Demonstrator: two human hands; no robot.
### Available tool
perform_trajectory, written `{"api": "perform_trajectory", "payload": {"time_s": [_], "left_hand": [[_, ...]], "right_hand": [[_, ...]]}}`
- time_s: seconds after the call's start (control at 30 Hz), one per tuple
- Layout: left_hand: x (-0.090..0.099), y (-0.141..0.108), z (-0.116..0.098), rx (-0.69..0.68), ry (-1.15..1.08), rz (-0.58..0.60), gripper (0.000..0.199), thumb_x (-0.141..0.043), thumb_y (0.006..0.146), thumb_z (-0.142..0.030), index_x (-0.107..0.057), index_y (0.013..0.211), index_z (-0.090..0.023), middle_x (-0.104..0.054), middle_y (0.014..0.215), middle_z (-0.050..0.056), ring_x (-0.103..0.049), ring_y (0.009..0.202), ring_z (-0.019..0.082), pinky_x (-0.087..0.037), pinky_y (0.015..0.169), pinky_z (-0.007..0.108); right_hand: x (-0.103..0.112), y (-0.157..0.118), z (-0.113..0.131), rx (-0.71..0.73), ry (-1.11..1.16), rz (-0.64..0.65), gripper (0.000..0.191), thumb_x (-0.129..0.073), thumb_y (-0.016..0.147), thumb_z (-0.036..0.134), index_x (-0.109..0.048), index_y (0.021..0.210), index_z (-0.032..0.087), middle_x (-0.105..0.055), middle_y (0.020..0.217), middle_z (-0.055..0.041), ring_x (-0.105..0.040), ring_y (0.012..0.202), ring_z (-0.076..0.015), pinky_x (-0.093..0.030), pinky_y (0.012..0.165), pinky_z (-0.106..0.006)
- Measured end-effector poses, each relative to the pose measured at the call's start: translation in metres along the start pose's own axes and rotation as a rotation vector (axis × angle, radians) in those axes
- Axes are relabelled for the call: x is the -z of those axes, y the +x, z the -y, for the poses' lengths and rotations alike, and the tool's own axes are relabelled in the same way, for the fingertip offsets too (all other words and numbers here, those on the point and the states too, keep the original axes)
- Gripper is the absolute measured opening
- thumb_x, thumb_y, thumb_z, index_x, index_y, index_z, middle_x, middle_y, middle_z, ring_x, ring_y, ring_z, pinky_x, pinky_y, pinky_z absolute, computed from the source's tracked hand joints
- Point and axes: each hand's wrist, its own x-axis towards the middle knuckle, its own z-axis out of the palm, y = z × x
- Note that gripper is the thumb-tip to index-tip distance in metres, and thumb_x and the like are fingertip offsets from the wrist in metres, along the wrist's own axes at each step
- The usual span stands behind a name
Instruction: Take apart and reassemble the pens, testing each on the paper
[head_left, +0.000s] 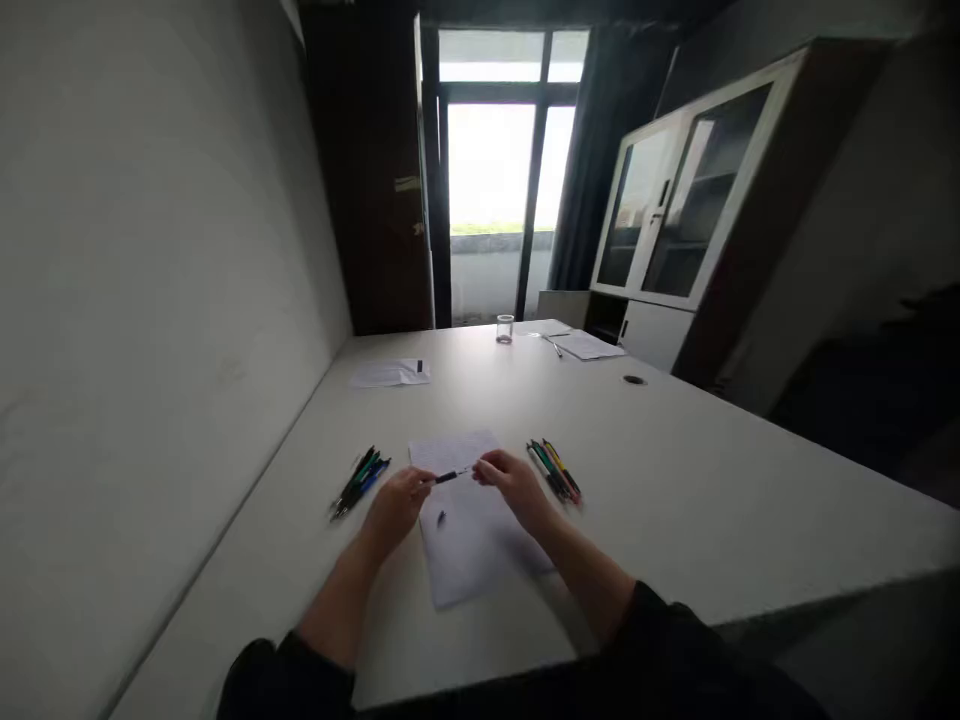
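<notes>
Above a white sheet of paper, my left hand pinches a pen with a dark grip, its thin end pointing right. At that thin end, the fingers of my right hand are pressed together; whatever small part they hold is too small to make out. A small dark piece, perhaps a pen part, lies on the paper below the pen. To the left of my left hand rests a bunch of pens in dark, green and blue. Another group of pens, with green, red and yellow ones, lies beside my right hand.
The white table runs along a wall on the left. Farther back are a plastic sleeve or sheet, a clear glass, stacked papers and a pen. A cable hole is at the right.
</notes>
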Motion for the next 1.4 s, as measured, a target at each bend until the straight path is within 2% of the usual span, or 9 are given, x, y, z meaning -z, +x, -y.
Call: {"api": "perform_trajectory", "payload": {"time_s": [0.33, 0.8, 1.03, 1.4], "left_hand": [[0.001, -0.001, -0.001, -0.029, 0.001, -0.052, 0.019, -0.054, 0.087, -0.013, -0.063, 0.102, -0.022, -0.066, 0.098, 0.006, -0.063, 0.092, 0.020, -0.049, 0.080, 0.029], [0.002, -0.001, -0.004, -0.025, 0.008, -0.025, 0.021, -0.054, 0.087, -0.012, -0.063, 0.103, -0.022, -0.066, 0.099, 0.006, -0.063, 0.091, 0.019, -0.051, 0.079, 0.030], [0.002, -0.001, -0.005, -0.030, -0.005, -0.021, 0.021, -0.053, 0.087, -0.012, -0.063, 0.103, -0.022, -0.065, 0.099, 0.006, -0.062, 0.092, 0.019, -0.051, 0.080, 0.030], [0.002, -0.001, -0.005, -0.033, -0.005, -0.026, 0.020, -0.053, 0.088, -0.014, -0.063, 0.104, -0.022, -0.066, 0.099, 0.006, -0.063, 0.093, 0.019, -0.051, 0.079, 0.030]], "right_hand": [[0.000, -0.002, 0.007, -0.056, 0.099, -0.017, 0.032, -0.067, 0.078, 0.044, -0.066, 0.083, 0.013, -0.070, 0.078, -0.0078, -0.067, 0.072, -0.0184, -0.055, 0.072, -0.033], [-0.003, -0.004, 0.008, -0.079, 0.099, 0.037, 0.033, -0.068, 0.078, 0.045, -0.066, 0.084, 0.013, -0.071, 0.080, -0.0082, -0.067, 0.073, -0.0187, -0.055, 0.072, -0.033], [-0.004, -0.004, 0.010, -0.065, 0.114, 0.021, 0.034, -0.069, 0.076, 0.047, -0.067, 0.084, 0.013, -0.071, 0.080, -0.0085, -0.067, 0.072, -0.0187, -0.054, 0.070, -0.033], [-0.004, -0.005, 0.013, -0.117, 0.225, 0.020, 0.035, -0.072, 0.074, 0.047, -0.066, 0.084, 0.014, -0.071, 0.081, -0.0078, -0.065, 0.074, -0.0172, -0.053, 0.073, -0.032]]}}
